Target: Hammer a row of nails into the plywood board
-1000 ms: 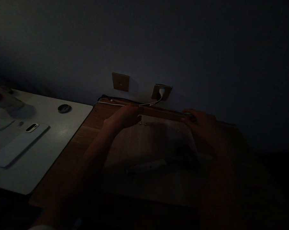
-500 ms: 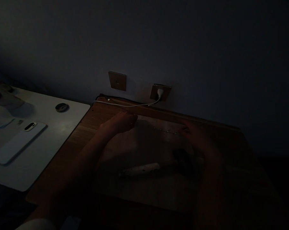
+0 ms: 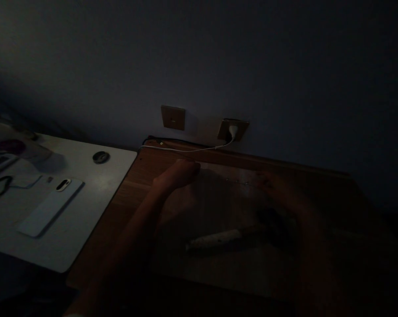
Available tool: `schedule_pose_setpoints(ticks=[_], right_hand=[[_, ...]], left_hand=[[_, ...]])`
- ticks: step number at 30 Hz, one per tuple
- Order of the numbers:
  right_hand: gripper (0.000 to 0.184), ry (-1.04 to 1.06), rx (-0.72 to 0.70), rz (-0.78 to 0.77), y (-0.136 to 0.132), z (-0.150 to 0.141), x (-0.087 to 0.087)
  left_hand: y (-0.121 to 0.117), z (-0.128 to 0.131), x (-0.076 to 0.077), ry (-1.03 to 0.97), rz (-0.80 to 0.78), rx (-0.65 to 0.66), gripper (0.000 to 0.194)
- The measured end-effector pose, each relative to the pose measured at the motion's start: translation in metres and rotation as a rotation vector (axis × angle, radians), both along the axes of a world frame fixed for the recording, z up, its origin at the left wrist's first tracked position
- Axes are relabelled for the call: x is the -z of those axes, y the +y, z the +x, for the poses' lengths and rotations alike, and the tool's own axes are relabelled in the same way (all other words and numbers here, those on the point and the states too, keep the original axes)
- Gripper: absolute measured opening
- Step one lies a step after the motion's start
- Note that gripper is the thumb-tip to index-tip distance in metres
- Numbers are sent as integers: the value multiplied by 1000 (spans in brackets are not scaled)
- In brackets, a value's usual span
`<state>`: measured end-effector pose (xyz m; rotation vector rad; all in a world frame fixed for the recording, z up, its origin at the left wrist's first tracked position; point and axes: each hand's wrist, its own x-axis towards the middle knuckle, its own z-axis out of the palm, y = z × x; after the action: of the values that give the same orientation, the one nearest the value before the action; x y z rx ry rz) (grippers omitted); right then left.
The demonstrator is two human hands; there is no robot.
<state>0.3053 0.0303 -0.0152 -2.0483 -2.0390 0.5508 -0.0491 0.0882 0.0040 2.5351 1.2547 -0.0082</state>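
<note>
In dim light, my left hand (image 3: 184,172) is closed at the far left part of a pale board (image 3: 199,268); anything inside its fingers is hidden. My right hand (image 3: 273,187) is dark and blurred over the board's far right part. By its fingertips, a thin line of small shiny bits (image 3: 237,181) stretches leftward, like a fine chain. Whether the right fingers grip it I cannot make out. Closer to me lies a hammer (image 3: 215,239) with a whitish handle pointing left and a dark head (image 3: 274,226) near my right forearm.
The board lies on a wooden tabletop (image 3: 129,193) against the wall. A white plug (image 3: 233,131) with a cable sits in a socket beside another wall plate (image 3: 173,117). On the white table (image 3: 96,198) at left are a phone (image 3: 50,207) and a round dark object (image 3: 101,157).
The view has turned left, so everything sits further right in the picture. My left hand stays closed. My right fingers now cover the right end of the shiny line.
</note>
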Motion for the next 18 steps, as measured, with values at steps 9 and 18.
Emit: schedule_pose_setpoints(ticks=[9, 18], right_hand=[[16, -11, -78, -27, 8, 0, -3], [12, -63, -106, -2, 3, -14, -20]], left_hand=[[1, 9, -1, 93, 56, -2, 28], [3, 11, -6, 164, 122, 33, 28]])
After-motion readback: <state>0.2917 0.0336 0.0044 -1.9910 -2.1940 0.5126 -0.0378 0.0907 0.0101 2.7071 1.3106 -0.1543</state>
